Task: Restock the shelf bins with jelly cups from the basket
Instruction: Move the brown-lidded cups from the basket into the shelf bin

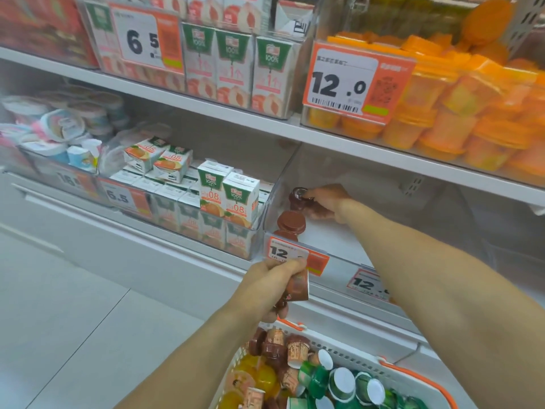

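Right hand (pixel 326 202) pinches a brown cup (pixel 298 197) inside the bin (pixel 272 202). Left hand (pixel 272 283) grips another cup (pixel 298 286) above the basket (pixel 365 357); its fingers partly hide it.

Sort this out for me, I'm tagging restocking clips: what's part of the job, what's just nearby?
Job: brown jelly cups in the clear bin; basket; right hand placing a cup; left hand holding cups.

Nearby: juice cartons, orange cups, price tags.

brown jelly cups (pixel 292 221) in bin, white basket (pixel 365 360) with orange handles, orange price tag (pixel 358 84).
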